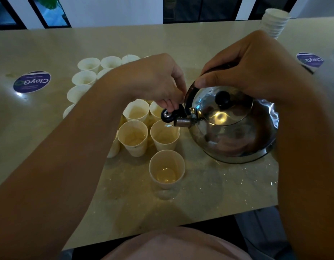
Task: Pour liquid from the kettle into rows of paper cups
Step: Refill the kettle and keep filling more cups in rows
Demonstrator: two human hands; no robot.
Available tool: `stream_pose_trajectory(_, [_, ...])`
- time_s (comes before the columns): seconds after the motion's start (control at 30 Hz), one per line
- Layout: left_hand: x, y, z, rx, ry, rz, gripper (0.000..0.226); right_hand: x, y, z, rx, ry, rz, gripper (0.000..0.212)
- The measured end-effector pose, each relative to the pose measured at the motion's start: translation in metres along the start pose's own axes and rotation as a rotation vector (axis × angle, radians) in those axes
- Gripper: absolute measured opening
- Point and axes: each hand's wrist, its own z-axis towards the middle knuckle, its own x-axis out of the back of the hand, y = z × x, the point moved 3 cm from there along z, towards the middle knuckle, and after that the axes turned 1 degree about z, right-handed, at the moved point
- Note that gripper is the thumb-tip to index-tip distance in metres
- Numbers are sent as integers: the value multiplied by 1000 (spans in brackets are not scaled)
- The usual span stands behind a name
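A shiny steel kettle (231,128) with a black lid knob is tilted left, its spout over a paper cup (165,136). My right hand (250,68) grips the black handle from above. My left hand (158,85) pinches the black spout cap (170,114) and holds it lifted. Several paper cups stand in rows on the beige table (209,194); my left arm hides part of them. One cup (133,137) beside the spout holds pale liquid, and a nearer cup (166,169) has a little liquid at its bottom.
A stack of white paper cups (274,23) stands at the back right. Two round purple stickers (32,81) (310,60) lie on the table. Water drops are scattered round the kettle. The table's front edge (200,220) runs near my body.
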Motion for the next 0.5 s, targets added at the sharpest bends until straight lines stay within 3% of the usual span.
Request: stream_pose_trajectory(0.5, [-1,-2,2,-8,-13,-12,15,-3,4,-1,-31,-3,32,27])
